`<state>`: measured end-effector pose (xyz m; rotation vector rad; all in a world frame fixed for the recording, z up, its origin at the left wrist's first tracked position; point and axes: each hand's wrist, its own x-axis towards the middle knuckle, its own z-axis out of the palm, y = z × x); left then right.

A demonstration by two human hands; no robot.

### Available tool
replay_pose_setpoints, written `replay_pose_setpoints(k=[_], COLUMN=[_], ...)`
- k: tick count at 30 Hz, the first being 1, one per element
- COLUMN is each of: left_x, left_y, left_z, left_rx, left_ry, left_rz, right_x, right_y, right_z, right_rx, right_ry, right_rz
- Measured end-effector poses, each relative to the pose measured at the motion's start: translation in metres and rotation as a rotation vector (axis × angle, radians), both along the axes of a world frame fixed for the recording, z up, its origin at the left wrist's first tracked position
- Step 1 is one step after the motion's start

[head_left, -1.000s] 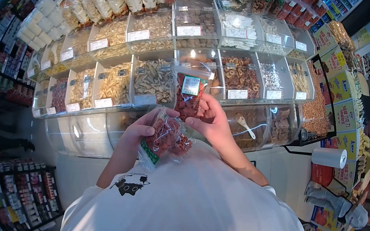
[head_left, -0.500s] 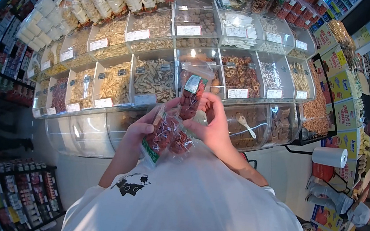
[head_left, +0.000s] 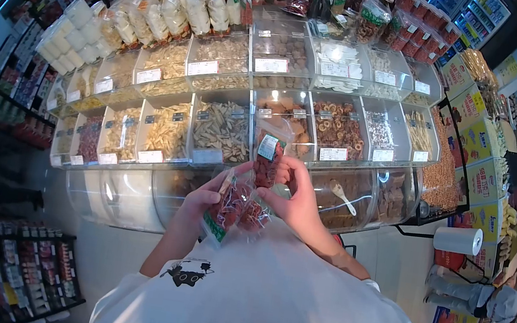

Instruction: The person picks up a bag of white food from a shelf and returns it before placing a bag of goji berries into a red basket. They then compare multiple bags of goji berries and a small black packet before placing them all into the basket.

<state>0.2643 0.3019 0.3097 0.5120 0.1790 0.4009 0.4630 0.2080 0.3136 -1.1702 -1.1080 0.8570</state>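
Observation:
Against my white shirt, my left hand point(head_left: 205, 195) grips a clear bag of dark red dried food point(head_left: 232, 203) with a green lower edge. My right hand point(head_left: 294, 193) pinches another clear bag point(head_left: 267, 163), which stands upright with a white label near its top. Between the hands hangs a further clear packet point(head_left: 255, 216) with red contents; which hand supports it I cannot tell. Just beyond the bags is a bin of grey-brown dried goods point(head_left: 223, 126).
Tiered clear bins point(head_left: 343, 134) of dried goods span the front. White-filled bags point(head_left: 191, 8) line the top. A plastic roll point(head_left: 459, 239) stands at the right, near a person point(head_left: 472, 295). A low shelf point(head_left: 22, 266) is at the lower left.
The view has shifted, so the bins, my hands and the bags appear slightly lower and further right. Both hands keep their hold on the bags.

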Motion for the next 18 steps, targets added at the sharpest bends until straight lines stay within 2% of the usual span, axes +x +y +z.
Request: replay_pose_setpoints(k=[4,9,18], left_x=[-0.008,-0.006,-0.013], left_y=[0.001,-0.013,-0.025], left_z=[-0.021,-0.003,-0.016], left_rx=[0.022,0.007,-0.038], left_ry=[0.033,0.076,0.064], left_rz=[0.03,0.064,0.128], right_x=[-0.002,-0.003,0.003], right_y=[-0.001,-0.002,0.003], right_z=[-0.01,-0.016,-0.021], right_rx=[0.025,0.014,-0.117], right_ry=[0.004,0.02,0.054], right_rz=[0.009,0.023,0.109])
